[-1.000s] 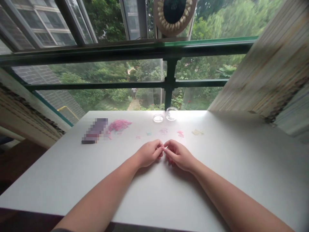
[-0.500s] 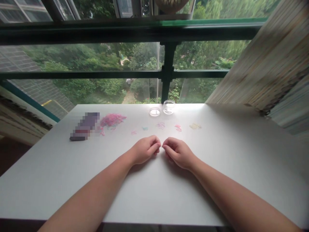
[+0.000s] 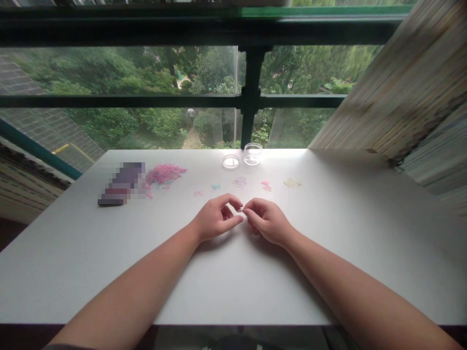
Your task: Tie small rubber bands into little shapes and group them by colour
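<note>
My left hand (image 3: 218, 216) is above the white table, its thumb and forefinger parted around a tiny pale piece (image 3: 240, 210). Facing it, my right hand (image 3: 268, 221) pinches that piece at the fingertips; it is too small to name. Beyond my hands, thin coloured pieces that look like small rubber bands lie in a row of little groups: pink (image 3: 198, 193), teal (image 3: 215, 186), purple (image 3: 240, 182), red-pink (image 3: 266, 185) and pale yellow (image 3: 292, 183). A larger mostly pink heap (image 3: 166, 175) lies to the left.
A clear round container (image 3: 253, 154) and a shallow clear round dish or lid (image 3: 231, 162) stand at the table's back edge. A pixelated dark flat object (image 3: 122, 183) lies at the left. Behind the white table (image 3: 233, 287) are a green-framed window and a curtain (image 3: 368, 92) on the right.
My left thumb and forefinger have parted, and a tiny piece now shows at my right fingertips. The view has tilted slightly downward.
</note>
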### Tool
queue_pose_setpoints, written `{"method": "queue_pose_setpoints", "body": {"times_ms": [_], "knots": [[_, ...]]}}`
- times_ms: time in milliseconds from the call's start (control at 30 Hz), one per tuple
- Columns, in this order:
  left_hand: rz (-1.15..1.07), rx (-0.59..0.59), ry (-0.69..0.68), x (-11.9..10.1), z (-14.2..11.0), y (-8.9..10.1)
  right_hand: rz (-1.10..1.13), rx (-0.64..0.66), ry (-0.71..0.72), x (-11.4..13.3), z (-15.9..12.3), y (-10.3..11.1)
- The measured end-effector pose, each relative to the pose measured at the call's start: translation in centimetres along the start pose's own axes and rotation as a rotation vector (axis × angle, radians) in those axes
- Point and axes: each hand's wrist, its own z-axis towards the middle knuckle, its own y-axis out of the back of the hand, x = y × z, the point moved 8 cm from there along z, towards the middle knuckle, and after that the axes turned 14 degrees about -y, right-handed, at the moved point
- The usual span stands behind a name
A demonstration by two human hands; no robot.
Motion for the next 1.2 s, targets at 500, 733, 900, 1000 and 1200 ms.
{"method": "queue_pose_setpoints", "body": {"times_ms": [500,733,900,1000,1200], "knots": [[0.06,-0.004,0.024,0.0,0.2,0.2,-0.119,-0.06,0.062,0.1,-0.2,0.2],[0.113,0.017,0.04,0.2,0.1,0.4,-0.137,-0.075,0.063,0.2,-0.2,0.2],[0.142,0.008,0.039,0.3,0.2,0.5,-0.15,-0.087,0.085,0.5,-0.3,0.3],[0.151,0.011,0.036,0.2,0.2,0.3,-0.158,-0.079,0.081,0.5,-0.3,0.2],[0.271,-0.043,-0.008,0.1,0.5,2.3,-0.123,-0.053,0.056,0.3,-0.2,0.2]]}}
